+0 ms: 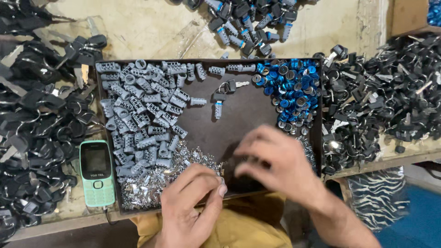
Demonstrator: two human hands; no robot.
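Observation:
A dark tray [239, 119] lies before me. Its left half is covered by several grey lock cylinders [142, 110], its right corner by a heap of blue rings [294, 89], and its near edge by small shiny metal bits [151, 186]. One assembled cylinder with a black key [219, 102] lies alone in the middle. My left hand [190, 206] rests at the near edge, fingers curled and pinched by the metal bits. My right hand [275, 163] is blurred, fingers bent, over the tray's near right part. What either hand holds is hidden.
Heaps of black-headed keys lie left [36, 119] and right [381, 96] of the tray. Assembled cylinders with keys [250, 23] are piled at the back. A green push-button phone [97, 172] lies at the tray's left. A cardboard box corner [411, 16] is at the top right.

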